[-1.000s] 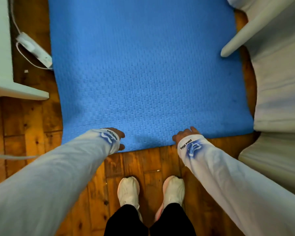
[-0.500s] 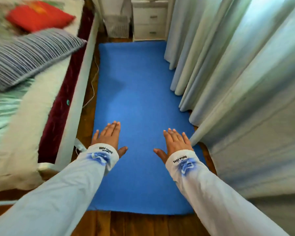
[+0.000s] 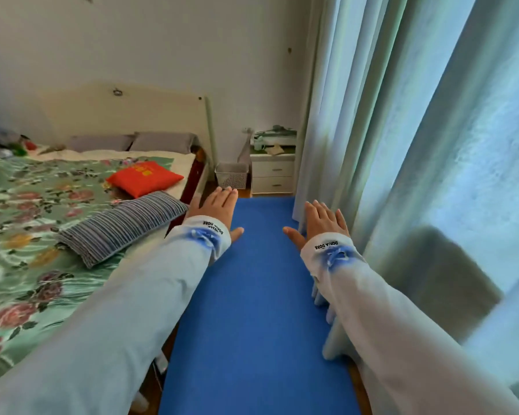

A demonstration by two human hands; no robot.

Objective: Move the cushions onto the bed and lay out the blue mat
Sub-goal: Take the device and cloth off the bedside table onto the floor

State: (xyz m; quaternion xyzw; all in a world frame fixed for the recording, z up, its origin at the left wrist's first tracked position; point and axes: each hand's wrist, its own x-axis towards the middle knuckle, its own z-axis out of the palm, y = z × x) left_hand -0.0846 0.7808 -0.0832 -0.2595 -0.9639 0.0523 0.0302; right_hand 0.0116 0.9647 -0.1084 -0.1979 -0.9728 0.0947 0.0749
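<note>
Blue mat (image 3: 252,310) lay flat down the frame's center, red cushion (image 3: 144,178) and striped cushion (image 3: 123,224) on the bed (image 3: 27,265) at left. Left hand (image 3: 215,209) and right hand (image 3: 319,224) were both flat, fingers spread, holding nothing.

Bed (image 3: 27,265) at 9 o'clock — carries red cushion (image 3: 144,178) and striped cushion (image 3: 123,224). Floor (image 3: 358,381) at 6 o'clock — blue mat (image 3: 252,295) lies flat.
</note>
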